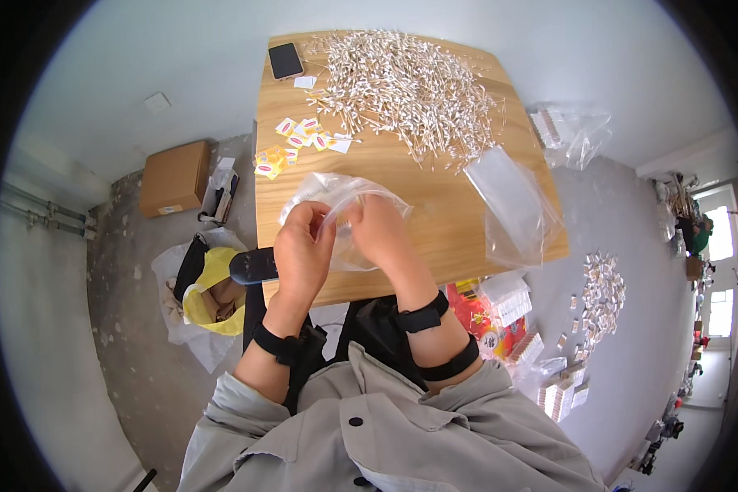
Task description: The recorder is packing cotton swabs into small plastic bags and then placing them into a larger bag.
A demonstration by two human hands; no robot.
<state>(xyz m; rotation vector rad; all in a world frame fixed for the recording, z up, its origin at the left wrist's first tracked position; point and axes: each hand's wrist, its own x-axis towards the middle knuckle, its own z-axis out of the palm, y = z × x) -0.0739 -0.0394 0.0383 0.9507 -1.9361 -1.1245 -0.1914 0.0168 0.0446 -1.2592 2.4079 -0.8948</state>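
A clear plastic bag (pixel 320 187) is held between my hands above the near part of the wooden table (pixel 443 238). My left hand (pixel 302 250) pinches the bag's edge between thumb and fingers. Opposite it, my right hand (pixel 379 232) is closed at the bag, with its fingertips partly hidden by the film. Beyond my hands lies a wide heap of cotton swabs (pixel 410 90). Small yellow-and-white cards (pixel 275 160) are scattered to the left of the heap. To the right rests a stack of flat clear plastic bags (pixel 508 197).
A black-screened device (pixel 285 61) lies at the table's far left corner. A dark flat object (pixel 252 266) juts over the left edge. On the floor are a cardboard box (pixel 174 178), a yellow bag (pixel 213 291), packed swabs (pixel 558 398) and a pile of small packets (pixel 603 295).
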